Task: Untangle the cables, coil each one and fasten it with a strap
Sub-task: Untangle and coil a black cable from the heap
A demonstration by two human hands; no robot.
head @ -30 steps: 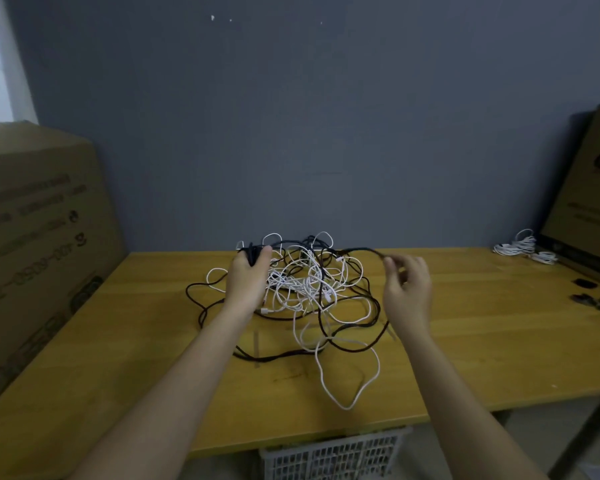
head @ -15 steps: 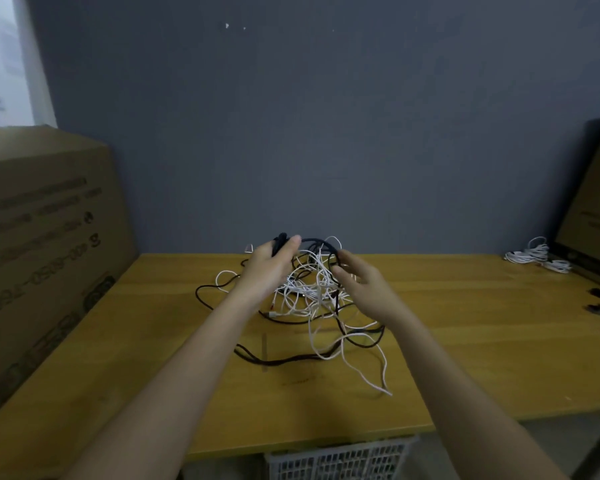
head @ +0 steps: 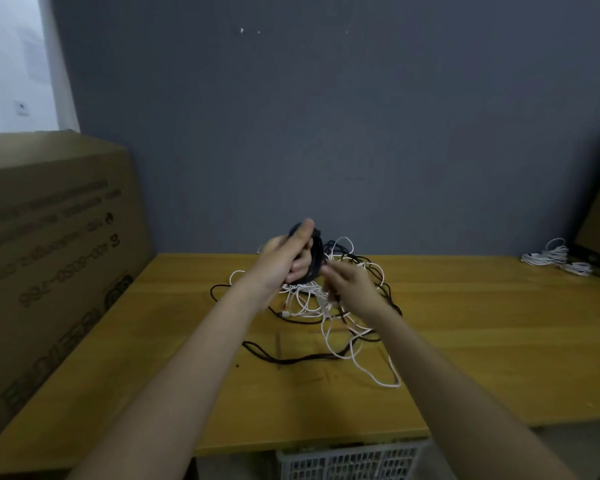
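Wooden table: left hand grips upright black cable coil; right hand fingers pinch white cables.

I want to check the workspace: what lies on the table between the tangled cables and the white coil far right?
In the head view, only bare table lies between the tangled cables and the white coil.

left hand has lifted its black cable coil; right hand moved in beside it.

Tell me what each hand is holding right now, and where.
Left hand grips the black cable at its gathered loops. Right hand pinches a strand beside them; which cable is unclear.
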